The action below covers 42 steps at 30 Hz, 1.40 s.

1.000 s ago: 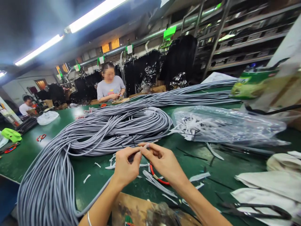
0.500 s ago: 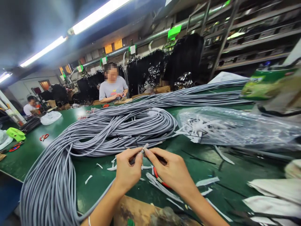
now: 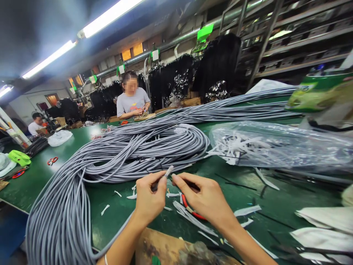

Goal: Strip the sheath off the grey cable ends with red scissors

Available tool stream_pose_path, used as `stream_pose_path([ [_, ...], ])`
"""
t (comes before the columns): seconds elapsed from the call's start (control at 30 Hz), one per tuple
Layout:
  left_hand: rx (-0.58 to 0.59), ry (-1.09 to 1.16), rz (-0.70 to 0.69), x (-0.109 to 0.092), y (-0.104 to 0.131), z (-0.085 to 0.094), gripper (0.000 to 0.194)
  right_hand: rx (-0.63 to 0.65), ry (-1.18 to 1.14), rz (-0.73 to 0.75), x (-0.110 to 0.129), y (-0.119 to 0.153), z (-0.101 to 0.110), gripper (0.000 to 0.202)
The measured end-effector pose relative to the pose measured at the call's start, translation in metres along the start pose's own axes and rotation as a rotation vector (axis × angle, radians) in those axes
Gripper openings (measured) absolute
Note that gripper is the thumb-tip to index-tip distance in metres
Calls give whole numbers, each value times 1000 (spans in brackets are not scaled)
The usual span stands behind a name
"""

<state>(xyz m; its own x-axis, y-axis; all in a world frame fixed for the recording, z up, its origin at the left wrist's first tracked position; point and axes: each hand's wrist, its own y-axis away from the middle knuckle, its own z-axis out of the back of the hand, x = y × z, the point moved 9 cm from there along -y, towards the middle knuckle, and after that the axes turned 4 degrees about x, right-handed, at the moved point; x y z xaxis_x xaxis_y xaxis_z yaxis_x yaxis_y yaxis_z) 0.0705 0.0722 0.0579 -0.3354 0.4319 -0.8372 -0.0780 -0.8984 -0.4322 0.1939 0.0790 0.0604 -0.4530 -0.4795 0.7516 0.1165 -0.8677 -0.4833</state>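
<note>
Cable end (image 3: pixel 169 170), just one, sticks up at twelve o'clock from the left hand (image 3: pixel 150 197), pinched between thumb and finger. Right hand (image 3: pixel 207 195), nearly closed, sits just beside at four; whether it grips anything, I cannot tell. It partly hides one red-handled tool (image 3: pixel 195 213). Many grey cables (image 3: pixel 110 151) fill ten o'clock; one clear bag (image 3: pixel 300 147) at two holds white strips (image 3: pixel 238 145).

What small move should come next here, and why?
Probably bring the right hand in to pinch the white tip. The left hand grips it between thumb and finger, with its end poking out above, and the right thumb is right beside it. Whether the right hand holds anything is too small to tell.
</note>
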Motion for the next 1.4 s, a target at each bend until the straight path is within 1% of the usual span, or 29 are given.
stream_pose_path([
  [0.1,87,94,66,4,0,-7,32,47,-105,-1,-4,-3,-5,42],
  [0.17,127,104,68,3,1,-11,33,54,-146,5,-6,-4,-7,42],
  [0.23,99,8,14,-1,2,-10,31,29,-129,23,-6,-4,-6,41],
  [0.3,47,-145,-40,-3,1,-7,28,-53,-57,71,2,1,-2,38],
  [0.33,30,-214,-50,-1,0,-6,27,-102,-12,121,11,6,1,36],
  [0.4,41,-309,-16,9,-4,-8,27,-147,60,292,36,19,0,30],
  [0.43,60,-328,18,16,-7,-10,27,-141,76,392,49,27,-3,29],
  [0.47,79,-326,62,24,-11,-11,27,-108,86,490,61,34,-7,26],
  [0.5,85,-295,107,30,-13,-11,26,-100,100,544,67,38,-9,24],
  [0.53,81,-239,151,36,-15,-10,26,-118,125,547,68,40,-8,26],
  [0.63,27,0,245,40,-15,-6,27,-197,311,355,46,26,0,34],
  [0.7,-2,117,254,36,-12,-4,29,-240,425,232,30,15,9,37],
  [0.73,-15,150,245,33,-10,-3,29,-254,457,196,24,12,12,38],
  [0.8,-37,179,209,27,-7,0,29,-267,471,169,19,9,16,41],
  [1.0,-73,73,90,12,-3,5,21,-217,406,207,23,12,12,41],
  [1.13,-103,-91,14,2,1,7,17,-204,435,195,21,11,10,42],
  [1.27,-89,-294,-140,-12,5,4,17,-209,421,209,21,12,7,43],
  [1.33,-84,-326,-160,-13,5,2,16,-227,401,254,25,15,6,42],
  [1.4,-93,-294,-125,-10,4,3,14,-253,383,325,32,18,6,40],
])
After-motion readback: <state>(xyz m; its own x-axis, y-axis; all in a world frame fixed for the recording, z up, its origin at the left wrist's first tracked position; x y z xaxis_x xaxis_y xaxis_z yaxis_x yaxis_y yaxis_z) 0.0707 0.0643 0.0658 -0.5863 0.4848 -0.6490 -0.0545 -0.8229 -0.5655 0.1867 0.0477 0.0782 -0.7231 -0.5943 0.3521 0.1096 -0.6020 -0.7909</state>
